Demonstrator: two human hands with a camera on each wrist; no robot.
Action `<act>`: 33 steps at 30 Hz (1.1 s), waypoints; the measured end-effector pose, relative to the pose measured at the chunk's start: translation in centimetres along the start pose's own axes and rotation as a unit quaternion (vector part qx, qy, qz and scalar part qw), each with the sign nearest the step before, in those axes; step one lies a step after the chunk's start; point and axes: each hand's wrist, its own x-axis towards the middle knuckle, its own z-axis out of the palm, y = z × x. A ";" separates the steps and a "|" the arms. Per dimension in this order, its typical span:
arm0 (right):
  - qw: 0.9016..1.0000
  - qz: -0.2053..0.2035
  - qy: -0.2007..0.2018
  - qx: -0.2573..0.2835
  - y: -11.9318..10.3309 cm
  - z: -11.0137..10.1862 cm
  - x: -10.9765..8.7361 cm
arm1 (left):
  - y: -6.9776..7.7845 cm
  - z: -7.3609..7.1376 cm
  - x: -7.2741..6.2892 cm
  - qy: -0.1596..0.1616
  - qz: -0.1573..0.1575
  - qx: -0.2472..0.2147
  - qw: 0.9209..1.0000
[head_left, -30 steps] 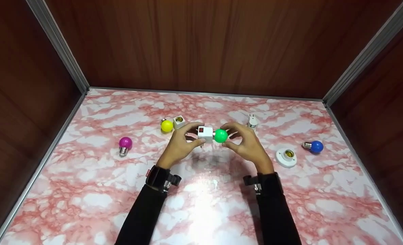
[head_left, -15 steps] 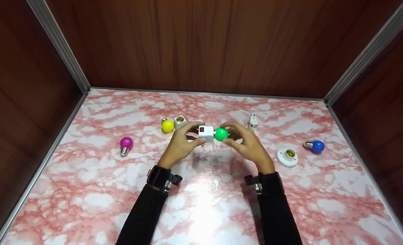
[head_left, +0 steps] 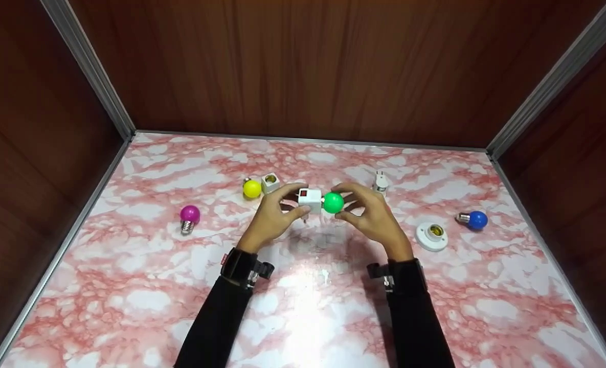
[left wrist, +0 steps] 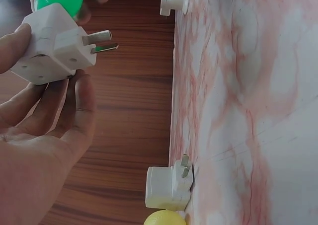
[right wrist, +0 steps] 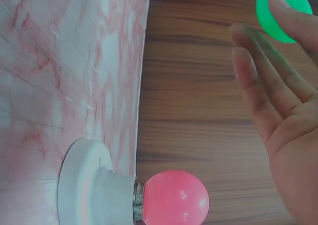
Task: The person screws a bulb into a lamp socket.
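Observation:
My left hand (head_left: 276, 212) grips a white plug-in lamp socket (head_left: 310, 200) with a red switch, thumb on one side and fingers on the other. Its two flat metal prongs (left wrist: 102, 41) stick out in the left wrist view. A round green bulb (head_left: 333, 203) sits at the socket's right end, a little of its metal screw base showing between them. Thumb and fingers of my right hand (head_left: 368, 214) hold the bulb. In the right wrist view, that thumb lies on the green globe (right wrist: 268, 21), while other fingers extend beside it. Both hands are raised above the table.
Lying on the marbled table (head_left: 154, 301) are a yellow bulb (head_left: 252, 189), a magenta bulb (head_left: 190, 214) and a blue bulb (head_left: 477, 220). White sockets (head_left: 270, 182) and a round lamp holder (head_left: 431, 237) stand around. A pink bulb (right wrist: 176, 198) sits in another round holder.
The right thumb has moved across the green bulb's face and back to its lower edge, with the fingers shifting round the globe. The left hand and socket stay nearly in place.

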 end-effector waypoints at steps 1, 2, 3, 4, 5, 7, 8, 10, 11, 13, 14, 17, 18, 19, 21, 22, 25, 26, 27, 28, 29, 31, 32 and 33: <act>1.000 -0.004 0.004 -0.002 0.0 0.0 0.0 | 0.0 0.0 0.0 -0.001 0.001 0.002 1.000; 1.000 -0.008 0.008 -0.003 0.0 0.0 0.0 | 0.1 0.0 0.0 -0.002 0.002 0.003 1.000; 1.000 -0.012 0.012 -0.005 0.0 0.0 0.0 | 0.1 0.0 0.0 -0.003 0.003 0.004 1.000; 1.000 -0.015 0.015 -0.006 0.0 0.0 0.0 | 0.1 0.0 0.0 -0.003 0.004 0.004 1.000; 1.000 -0.017 0.017 -0.007 0.0 0.0 -0.1 | 0.1 0.0 0.0 -0.004 0.005 0.003 1.000; 1.000 -0.018 0.019 -0.009 0.0 0.0 -0.1 | 0.0 0.1 0.0 -0.004 0.008 0.001 1.000; 1.000 -0.017 0.020 -0.009 0.0 0.0 -0.1 | 0.0 0.1 0.0 -0.004 0.009 -0.001 1.000; 1.000 -0.014 0.019 -0.011 0.0 0.0 -0.1 | -0.1 0.2 0.0 -0.003 0.010 -0.006 1.000; 1.000 -0.012 0.018 -0.011 0.0 0.0 -0.1 | -0.1 0.2 0.0 -0.003 0.010 -0.009 1.000; 1.000 -0.006 0.015 -0.009 0.0 -0.1 -0.2 | 0.0 0.2 0.0 -0.003 0.008 -0.014 1.000; 1.000 -0.003 0.014 -0.007 0.0 -0.1 -0.2 | 0.0 0.2 0.0 -0.004 0.007 -0.015 1.000; 1.000 0.006 0.006 -0.003 0.0 -0.1 -0.2 | 0.0 0.1 0.0 -0.004 0.005 -0.018 1.000; 1.000 0.009 0.003 -0.003 0.0 -0.1 -0.2 | 0.0 0.1 0.0 -0.004 0.004 -0.018 1.000; 1.000 0.011 0.000 -0.003 0.0 -0.1 -0.2 | -0.1 0.1 0.0 -0.005 0.003 -0.018 1.000; 1.000 0.016 -0.006 -0.005 0.0 -0.1 -0.2 | -0.1 0.1 0.0 -0.005 0.001 -0.020 1.000; 1.000 0.018 -0.008 -0.007 0.0 -0.2 -0.3 | -0.1 0.2 0.0 -0.005 0.000 -0.021 1.000; 0.999 0.025 -0.011 -0.017 0.0 -0.2 -0.3 | -0.1 0.2 0.0 -0.008 -0.005 -0.027 1.000; 0.999 0.027 -0.012 -0.019 0.0 -0.2 -0.3 | -0.1 0.2 0.0 -0.009 -0.007 -0.029 1.000; 0.999 0.032 -0.013 -0.020 0.0 -0.2 -0.3 | -0.1 0.2 0.0 -0.011 -0.009 -0.030 0.999; 0.999 0.037 -0.014 -0.021 -0.1 -0.2 -0.4 | -0.1 0.2 0.0 -0.011 -0.011 -0.031 0.999; 0.999 0.041 -0.015 -0.021 -0.1 -0.2 -0.4 | -0.1 0.2 -0.1 -0.012 -0.012 -0.032 0.999; 0.998 0.049 -0.015 -0.022 -0.1 -0.2 -0.4 | -0.1 0.2 -0.1 -0.012 -0.013 -0.032 0.999; 0.998 0.050 -0.015 -0.022 -0.1 -0.2 -0.4 | -0.2 0.2 -0.1 -0.012 -0.012 -0.032 0.999; 0.998 0.051 -0.013 -0.021 -0.1 -0.2 -0.4 | -0.2 0.2 0.0 -0.011 -0.012 -0.033 0.999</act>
